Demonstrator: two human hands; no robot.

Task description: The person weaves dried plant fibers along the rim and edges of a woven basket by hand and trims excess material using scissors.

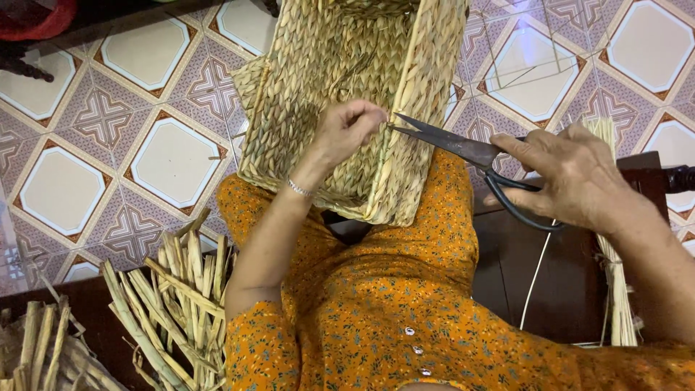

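Observation:
A woven straw basket (318,80) rests on my lap, its open side facing me. My left hand (346,130) reaches inside it and pinches a thin fibre strand at the basket's right rim. My right hand (572,177) grips black-handled scissors (470,156), whose blades point left, their tips at the strand beside my left fingers. I wear an orange flowered dress and a thin bracelet on my left wrist.
Dried reed stalks (174,304) lie bundled at the lower left. A thinner bundle of pale straw (615,289) stands at the right over a dark wooden seat (565,275). Patterned floor tiles (130,116) surround everything. A red object sits at the top left corner.

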